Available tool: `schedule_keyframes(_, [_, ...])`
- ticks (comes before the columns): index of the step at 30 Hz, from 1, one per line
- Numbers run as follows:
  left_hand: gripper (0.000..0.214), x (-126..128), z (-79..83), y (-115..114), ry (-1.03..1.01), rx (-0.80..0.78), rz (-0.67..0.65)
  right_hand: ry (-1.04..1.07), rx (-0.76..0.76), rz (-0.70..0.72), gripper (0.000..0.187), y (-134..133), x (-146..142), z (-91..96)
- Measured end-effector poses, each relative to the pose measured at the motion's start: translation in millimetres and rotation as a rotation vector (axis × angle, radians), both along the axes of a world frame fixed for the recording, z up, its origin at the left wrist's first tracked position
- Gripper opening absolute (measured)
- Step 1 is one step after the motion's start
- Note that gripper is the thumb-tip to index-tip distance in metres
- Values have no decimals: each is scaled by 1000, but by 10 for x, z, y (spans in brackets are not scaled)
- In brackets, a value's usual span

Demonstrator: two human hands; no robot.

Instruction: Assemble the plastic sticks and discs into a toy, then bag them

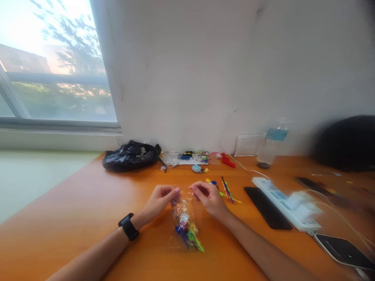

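Observation:
A clear plastic bag with small colourful plastic pieces inside is over the tabletop in front of me. Blue, green, yellow, red and white parts show through it. My left hand, below a black wristwatch, pinches the bag's upper left edge between thumb and fingers. On the other side, my right hand pinches the upper right edge. Beyond my right hand lie several thin coloured plastic sticks and small yellow and blue discs, partly hidden by the hand.
Along the wall are a black plastic bag, small packets, a tape measure-like round item, a red object and a bottle. To the right lie a black phone, a power strip with cables and another device.

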State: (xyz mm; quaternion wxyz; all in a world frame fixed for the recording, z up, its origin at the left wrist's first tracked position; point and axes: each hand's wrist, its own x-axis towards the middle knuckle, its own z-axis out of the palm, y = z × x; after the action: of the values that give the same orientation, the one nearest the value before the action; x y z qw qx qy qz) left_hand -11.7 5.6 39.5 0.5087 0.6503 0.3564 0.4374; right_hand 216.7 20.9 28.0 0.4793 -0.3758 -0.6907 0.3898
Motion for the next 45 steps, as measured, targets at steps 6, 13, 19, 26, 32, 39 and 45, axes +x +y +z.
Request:
schedule_keyframes(6, [36, -20, -64, 72, -94, 4, 49, 136, -110, 169, 31, 24, 20, -11])
schedule_keyframes(13, [25, -75, -23, 74, -69, 55, 51, 172, -125, 78, 22, 35, 24, 32])
schedule_keyframes(19, [16, -96, 5, 39, -55, 28, 82, 151, -82, 99, 15, 3, 30, 91])
schedule_keyframes(26, [23, -78, 30, 22, -34, 13, 78, 105, -30, 94, 19, -27, 42, 117])
schedule_keyframes(32, [31, -54, -56, 87, -60, 64, 120, 155, -98, 131, 21, -50, 34, 84])
schedule_keyframes(39, [37, -68, -125, 139, -40, 54, 107, 91, -164, 131, 30, 36, -6, -1])
schedule_keyframes(45, [32, -85, -85, 114, -20, 82, 55, 144, -196, 64, 26, 61, 26, -10])
